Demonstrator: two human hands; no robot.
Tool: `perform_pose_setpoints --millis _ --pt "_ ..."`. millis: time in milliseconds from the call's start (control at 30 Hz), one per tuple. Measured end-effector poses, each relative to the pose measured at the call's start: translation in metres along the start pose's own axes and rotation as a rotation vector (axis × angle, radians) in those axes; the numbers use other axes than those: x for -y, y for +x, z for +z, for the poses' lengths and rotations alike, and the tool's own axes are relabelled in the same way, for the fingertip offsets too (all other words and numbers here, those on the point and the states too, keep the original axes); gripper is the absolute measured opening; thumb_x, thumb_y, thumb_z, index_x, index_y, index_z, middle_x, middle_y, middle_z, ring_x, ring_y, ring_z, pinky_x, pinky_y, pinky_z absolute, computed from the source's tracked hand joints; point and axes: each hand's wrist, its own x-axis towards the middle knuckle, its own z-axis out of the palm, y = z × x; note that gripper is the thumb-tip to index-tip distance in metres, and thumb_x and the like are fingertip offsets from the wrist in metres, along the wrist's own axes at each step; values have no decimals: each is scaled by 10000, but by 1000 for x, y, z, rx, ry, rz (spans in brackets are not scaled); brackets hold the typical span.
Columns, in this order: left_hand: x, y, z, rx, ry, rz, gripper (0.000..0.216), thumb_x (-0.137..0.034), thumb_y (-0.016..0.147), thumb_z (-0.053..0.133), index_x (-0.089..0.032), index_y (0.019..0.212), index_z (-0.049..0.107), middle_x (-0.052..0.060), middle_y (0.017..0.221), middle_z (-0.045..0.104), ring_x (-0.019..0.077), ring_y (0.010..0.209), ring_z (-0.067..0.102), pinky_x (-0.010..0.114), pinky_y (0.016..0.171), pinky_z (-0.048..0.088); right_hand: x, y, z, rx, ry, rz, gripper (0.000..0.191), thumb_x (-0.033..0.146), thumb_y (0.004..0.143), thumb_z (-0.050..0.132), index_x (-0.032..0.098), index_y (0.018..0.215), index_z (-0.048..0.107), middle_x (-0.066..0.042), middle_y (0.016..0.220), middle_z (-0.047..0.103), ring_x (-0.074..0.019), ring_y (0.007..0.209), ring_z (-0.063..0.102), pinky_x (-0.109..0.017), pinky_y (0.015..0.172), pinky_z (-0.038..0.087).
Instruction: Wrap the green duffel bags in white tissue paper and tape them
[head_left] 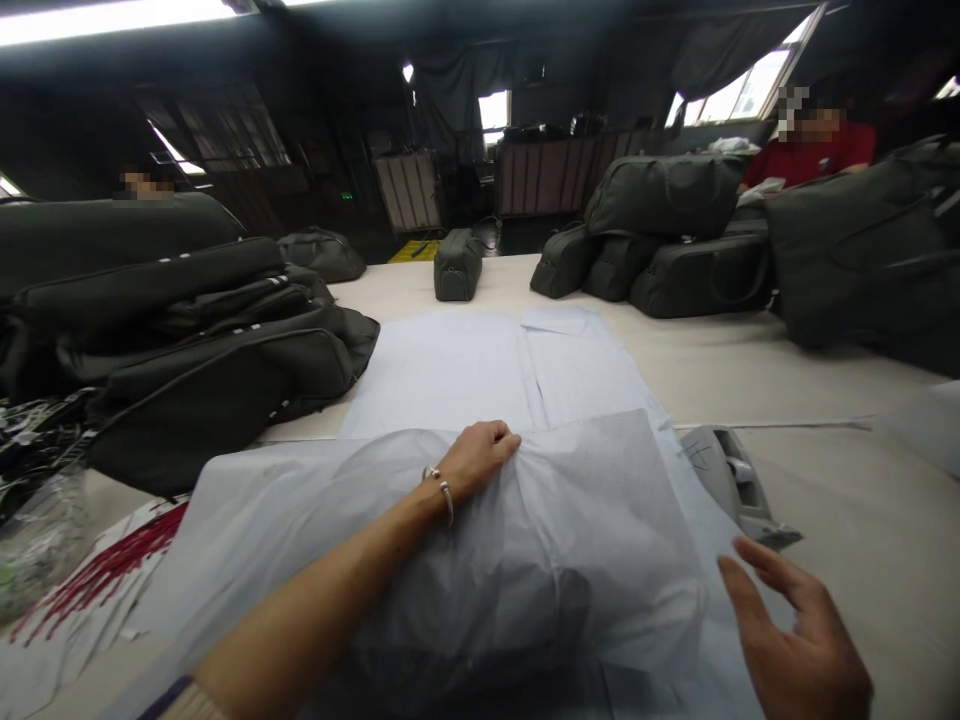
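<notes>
A thin, whitish, see-through sheet lies in folds over a dark thing whose shape I cannot make out. My left hand, with a bracelet at the wrist, is closed on the sheet's gathered far edge. To the right, my right hand hovers beside the sheet, thumb and fingers apart and nothing between them. Just beyond it stands a grey tape dispenser with pen marks on its side. Flat white sheets spread out underneath and farther back on the table.
Dark green bags are piled at the left, more bags at the right. One small bag stands at the table's far edge. Red cords lie at the left front. A person in a red shirt is behind the right pile.
</notes>
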Motion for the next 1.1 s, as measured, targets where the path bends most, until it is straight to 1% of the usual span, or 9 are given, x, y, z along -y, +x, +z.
perform_pose_setpoints --millis 67,133,233,467,533,633,767,900,1100 --pt "-3 -2 -1 -19 -16 9 263 -359 856 469 -202 656 538 -36 624 514 143 621 479 256 565 322 27 -10 -5 9 9 -475 296 385 857 605 267 1125 651 -67 1135 680 -287 1082 627 -444 985 474" --pt "-4 -5 -1 -49 -23 27 276 -379 879 447 -206 689 549 -33 654 534 146 649 493 254 584 332 51 -20 -2 151 71 -895 300 228 846 624 290 1137 661 -28 1103 703 -255 1111 627 -414 1000 480" --pt "-4 -6 -2 -78 -10 44 278 -383 894 438 -210 724 572 -23 680 564 156 675 506 260 611 342 77 -29 19 265 108 -1112 430 129 853 581 230 1271 594 -54 1187 684 -268 1221 566 -470 1056 457" --pt "-4 -2 -3 -81 -2 63 240 -325 879 471 -202 718 600 -7 667 587 166 668 522 260 600 346 89 -43 59 331 51 -1153 460 201 900 562 148 1353 503 -116 1318 602 -289 1305 482 -517 1097 399" --pt "-6 -3 -4 -100 -19 87 246 -340 891 463 -206 741 605 -14 673 581 162 670 518 258 611 352 90 -48 55 237 77 -1051 413 266 893 599 139 1283 543 -132 1223 644 -290 1218 554 -488 1032 445" --pt "-8 -5 -5 -106 -48 115 242 -356 892 477 -209 755 612 -23 669 575 155 658 506 253 612 354 95 -55 44 116 54 -881 235 394 851 667 201 977 622 -72 876 684 -243 867 648 -393 801 497" --pt "-7 -5 -6 -105 -87 140 231 -335 891 480 -205 765 623 -23 678 579 151 661 503 248 613 358 105 -62 33 288 -59 -733 293 471 896 580 239 719 560 4 630 589 -152 553 553 -289 570 438" --pt "-8 -5 -6 -112 -114 169 235 -337 898 480 -202 775 628 -22 698 593 149 673 511 244 617 365 109 -64 32 456 -5 -595 308 459 921 535 237 716 597 23 640 620 -120 544 584 -227 543 458" --pt "-15 -12 -12 -119 -141 231 224 -322 914 489 -199 781 620 -29 684 587 140 658 509 243 601 354 109 -64 27 510 30 -517 324 461 889 571 232 663 609 30 586 609 -116 501 558 -213 501 453"
